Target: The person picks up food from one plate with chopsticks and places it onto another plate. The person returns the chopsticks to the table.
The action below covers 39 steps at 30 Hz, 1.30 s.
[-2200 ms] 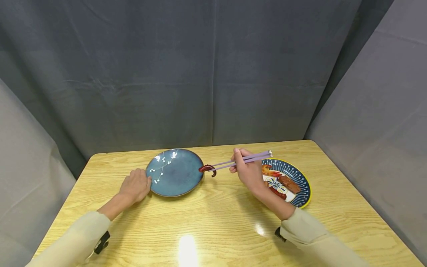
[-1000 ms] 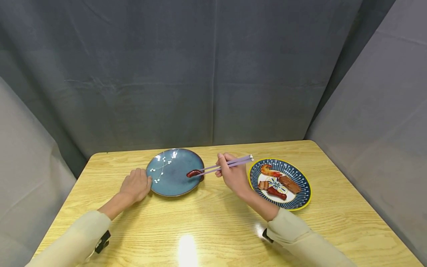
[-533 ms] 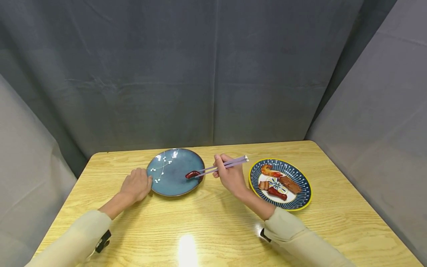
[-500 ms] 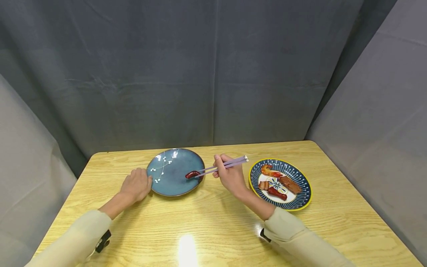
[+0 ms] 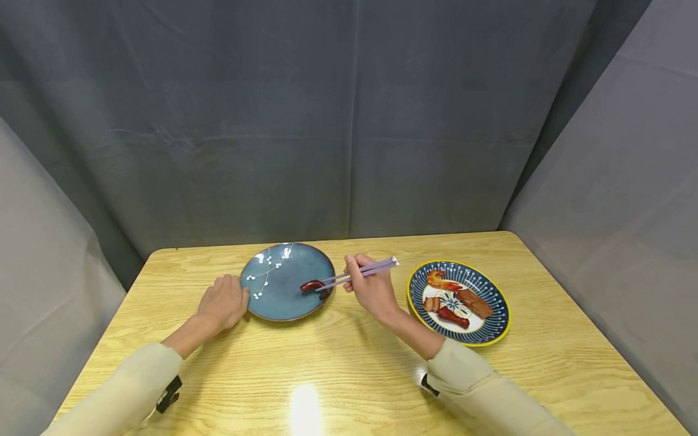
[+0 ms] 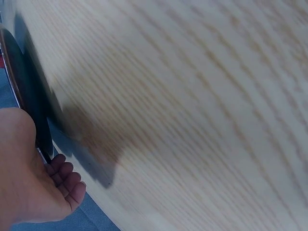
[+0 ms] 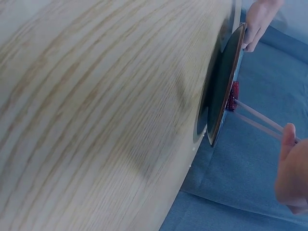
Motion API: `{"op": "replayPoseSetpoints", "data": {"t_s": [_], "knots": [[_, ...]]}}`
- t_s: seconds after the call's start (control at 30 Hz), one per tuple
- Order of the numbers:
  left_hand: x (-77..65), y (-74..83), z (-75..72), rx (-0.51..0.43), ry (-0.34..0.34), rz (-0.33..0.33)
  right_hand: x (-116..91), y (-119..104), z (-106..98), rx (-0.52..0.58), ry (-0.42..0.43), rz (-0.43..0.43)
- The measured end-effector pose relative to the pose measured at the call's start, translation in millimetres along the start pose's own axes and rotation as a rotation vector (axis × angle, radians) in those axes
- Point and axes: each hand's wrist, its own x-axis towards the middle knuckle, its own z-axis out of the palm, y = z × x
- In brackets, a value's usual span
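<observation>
My right hand [image 5: 373,290] holds a pair of lilac chopsticks [image 5: 376,267], pointing left over the blue plate [image 5: 283,303]. At their tips is a dark red, curled octopus tentacle [image 5: 311,285], inside the plate's right half. In the right wrist view the tentacle [image 7: 232,96] shows bumpy suckers and overlaps the plate's rim. My left hand [image 5: 223,301] grips the left rim of the blue plate. Seen from the left wrist, the fingers [image 6: 72,183] curl at the rim, with the thumb side above it.
A patterned plate [image 5: 498,324] with a yellow rim stands on the right. It bears a shrimp [image 5: 443,281], a brown slab of meat [image 5: 473,303], a drumstick [image 5: 453,317] and a small striped meat piece [image 5: 431,304]. Grey curtains [image 5: 349,121] surround the wooden table [image 5: 349,375].
My right hand has moved left with the chopsticks, bringing the tentacle from the blue plate's right rim to farther inside it. The left hand and both plates stay in place.
</observation>
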Motion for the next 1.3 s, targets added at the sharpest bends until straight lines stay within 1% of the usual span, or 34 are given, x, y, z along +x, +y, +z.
{"op": "replayPoseSetpoints", "data": {"t_s": [0.17, 0.4, 0.63, 0.9, 1.1, 1.3], "knots": [[-1.1, 1.0, -0.5, 0.001, 0.002, -0.001, 0, 1, 2, -0.026, -0.007, 0.015], [-1.5, 1.1, 0.3, 0.000, 0.003, 0.004, 0, 3, 3, -0.005, -0.039, 0.023], [-0.4, 1.4, -0.7, -0.003, 0.003, 0.006, 0, 3, 2, -0.005, -0.048, 0.031], [1.1, -0.4, 0.7, -0.001, 0.020, 0.005, 2, 2, 1, -0.020, -0.045, 0.048], [0.7, -0.9, 3.2, 0.002, 0.021, 0.010, 5, -5, -5, -0.007, -0.050, 0.054], [0.1, -2.0, 4.4, 0.003, 0.025, 0.016, 7, -13, -18, 0.008, -0.048, 0.070]]}}
